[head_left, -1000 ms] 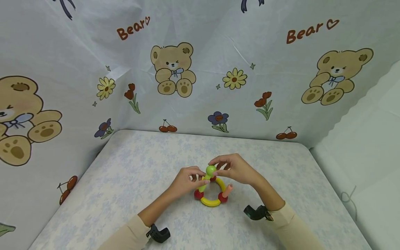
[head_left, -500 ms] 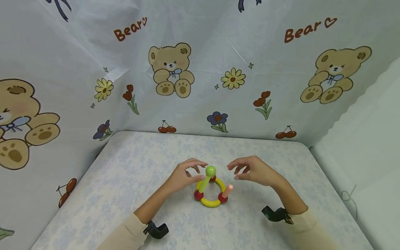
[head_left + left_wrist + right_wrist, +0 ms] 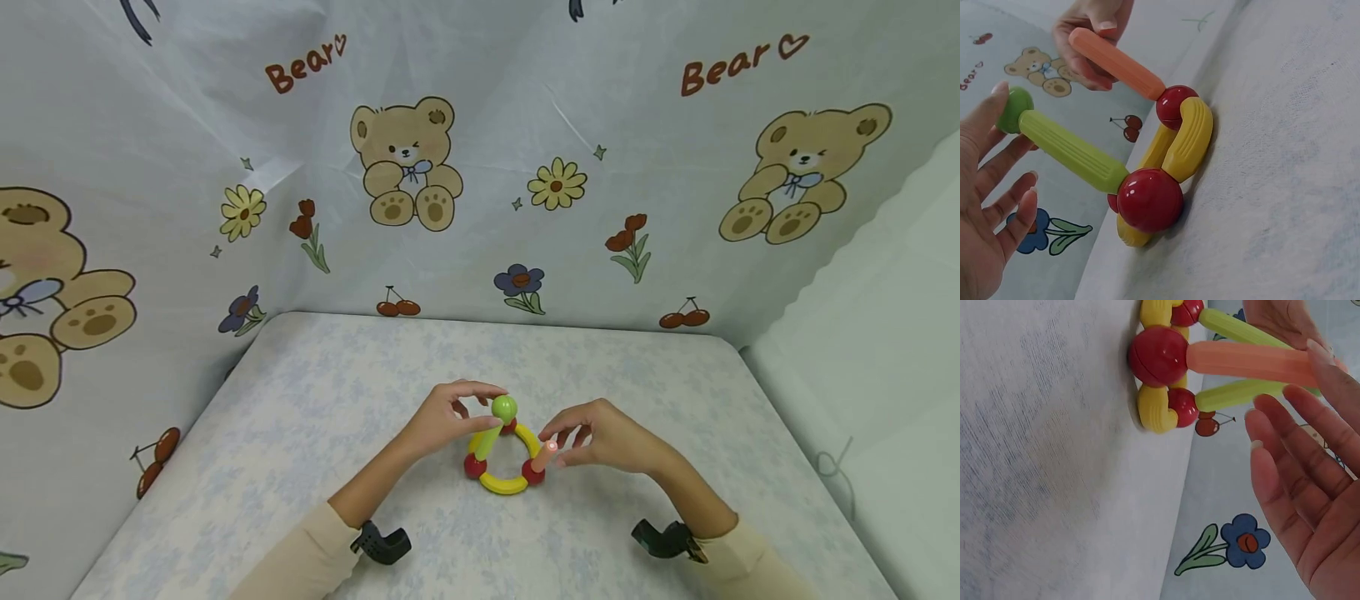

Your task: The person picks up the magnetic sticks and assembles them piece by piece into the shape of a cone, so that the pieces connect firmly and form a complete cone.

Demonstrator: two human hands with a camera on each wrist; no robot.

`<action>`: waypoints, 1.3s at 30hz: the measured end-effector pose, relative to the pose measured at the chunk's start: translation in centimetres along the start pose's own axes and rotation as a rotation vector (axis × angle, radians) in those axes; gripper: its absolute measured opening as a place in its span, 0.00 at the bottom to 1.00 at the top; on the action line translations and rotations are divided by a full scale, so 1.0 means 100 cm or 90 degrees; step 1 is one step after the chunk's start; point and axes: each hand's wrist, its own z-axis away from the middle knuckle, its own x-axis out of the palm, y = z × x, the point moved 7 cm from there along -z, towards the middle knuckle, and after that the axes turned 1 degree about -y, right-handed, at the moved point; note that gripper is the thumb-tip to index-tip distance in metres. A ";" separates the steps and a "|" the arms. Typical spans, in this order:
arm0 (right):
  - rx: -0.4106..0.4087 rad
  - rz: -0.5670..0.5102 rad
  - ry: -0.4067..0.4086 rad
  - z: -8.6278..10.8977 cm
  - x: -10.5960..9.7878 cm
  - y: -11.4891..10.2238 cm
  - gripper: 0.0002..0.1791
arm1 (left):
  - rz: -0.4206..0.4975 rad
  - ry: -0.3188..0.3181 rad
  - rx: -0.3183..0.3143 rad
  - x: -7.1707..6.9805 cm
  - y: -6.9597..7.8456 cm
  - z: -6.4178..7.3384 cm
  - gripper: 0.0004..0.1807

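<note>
A toy frame stands on the table: curved yellow pieces join red balls into a ring. Light green sticks lean up from it to a green ball. My left hand holds this ball between thumb and index finger, the other fingers loosely spread. An orange stick rises from the right-hand red ball, its upper end free of any ball. My right hand is around that end, thumb and fingers on either side; firm contact is not visible.
The pale blue-patterned table reaches to a bear-print cloth behind and at the left. A white surface borders the table at the right. Black wrist cameras sit at both cuffs.
My right hand let go near the green ball, drew back right, then came down to the orange stick. My left hand loosened from the green stick and moved up to the ball.
</note>
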 end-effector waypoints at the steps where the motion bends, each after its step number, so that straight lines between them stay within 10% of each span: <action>1: -0.005 0.001 0.006 -0.001 0.001 -0.001 0.15 | 0.001 0.002 0.001 0.000 0.000 0.000 0.19; 39: -0.018 0.097 0.123 -0.026 0.024 -0.011 0.06 | 0.027 -0.003 0.009 0.010 0.000 0.005 0.19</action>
